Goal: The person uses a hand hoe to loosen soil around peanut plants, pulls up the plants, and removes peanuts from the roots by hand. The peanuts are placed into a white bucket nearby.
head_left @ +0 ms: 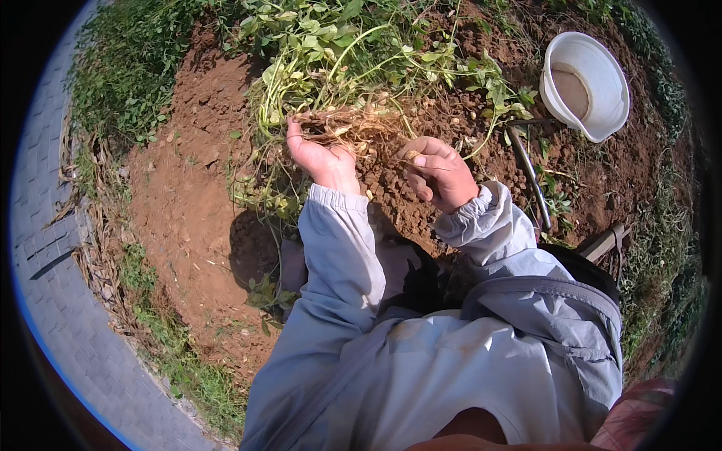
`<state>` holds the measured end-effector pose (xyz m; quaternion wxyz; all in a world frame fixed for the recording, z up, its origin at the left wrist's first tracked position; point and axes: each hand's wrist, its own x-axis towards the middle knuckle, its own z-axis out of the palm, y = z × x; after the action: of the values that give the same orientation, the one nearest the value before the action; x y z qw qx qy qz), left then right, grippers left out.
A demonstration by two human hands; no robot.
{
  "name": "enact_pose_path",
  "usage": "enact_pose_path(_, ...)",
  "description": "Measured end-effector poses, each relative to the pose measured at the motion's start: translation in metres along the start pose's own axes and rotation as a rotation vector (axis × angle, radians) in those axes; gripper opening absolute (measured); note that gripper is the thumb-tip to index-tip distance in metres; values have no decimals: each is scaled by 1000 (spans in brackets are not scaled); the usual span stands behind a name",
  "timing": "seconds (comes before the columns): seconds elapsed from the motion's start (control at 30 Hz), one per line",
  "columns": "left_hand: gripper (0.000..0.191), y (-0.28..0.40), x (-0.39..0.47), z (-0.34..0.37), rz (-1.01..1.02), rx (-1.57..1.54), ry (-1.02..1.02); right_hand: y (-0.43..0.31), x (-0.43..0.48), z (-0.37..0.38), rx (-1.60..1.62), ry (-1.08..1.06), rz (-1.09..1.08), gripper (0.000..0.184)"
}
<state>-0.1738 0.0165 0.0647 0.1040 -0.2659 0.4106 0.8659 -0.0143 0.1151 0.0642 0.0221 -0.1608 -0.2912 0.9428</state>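
My left hand [327, 160] is palm up around the root end of an uprooted peanut plant, its fingers mostly hidden by the tangle of roots [361, 127]. Green and yellowing stems and leaves [316, 51] spread away from the roots over the soil. Just to the right, my right hand [443, 175] pinches a peanut pod [413, 154] between thumb and fingertips. A few pale pods show among the roots and on the loose brown soil [395, 194] beneath.
A white plastic bucket [612, 84] leans on the soil at upper right. Below it lies a tool with a metal handle [530, 177]. A piece of wood [603, 243] shows beside my right side. Grey paving [51, 186] runs along the left, edged by dry stalks and grass.
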Motion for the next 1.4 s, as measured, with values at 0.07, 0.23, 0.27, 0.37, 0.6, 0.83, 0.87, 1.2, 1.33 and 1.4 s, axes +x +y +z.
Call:
enact_pose_path(0.07, 36, 3, 13, -12, -8, -39, -69, -15, -11, -22, 357, -8, -26, 23)
enact_pose_path(0.23, 33, 3, 0, -13, 13, -48, -140, -144, -29, -142, 679, -54, -410, 41)
enact_pose_path(0.27, 32, -1, -8, 0, -17, -20, -134, -181, -46, -148, 685, 180, -541, 53)
enact_pose_path(0.37, 29, -3, -14, -1, -9, -51, -263, -193, -33, -165, 545, 742, -673, 67)
enact_pose_path(0.6, 19, -9, -39, 0, -92, 90, -357, -74, 4, -15, -1213, -122, -331, 92)
enact_pose_path(0.83, 47, -10, -50, -8, -12, 746, -549, -43, 35, 14, -1162, -315, -406, 110)
enact_pose_path(0.87, 48, -7, -47, -10, 34, 784, -655, -42, 34, 10, -1096, -304, -294, 104)
enact_pose_path(1.2, 44, 14, -74, -22, -170, 818, -742, -12, 33, 24, -1261, -285, -592, 76)
enact_pose_path(1.33, 37, 6, -77, -18, -172, 531, -719, -9, 41, 21, -1438, -308, -692, 79)
enact_pose_path(1.4, 27, 2, -78, -14, -149, 442, -622, -12, 46, 19, -1551, -316, -723, 80)
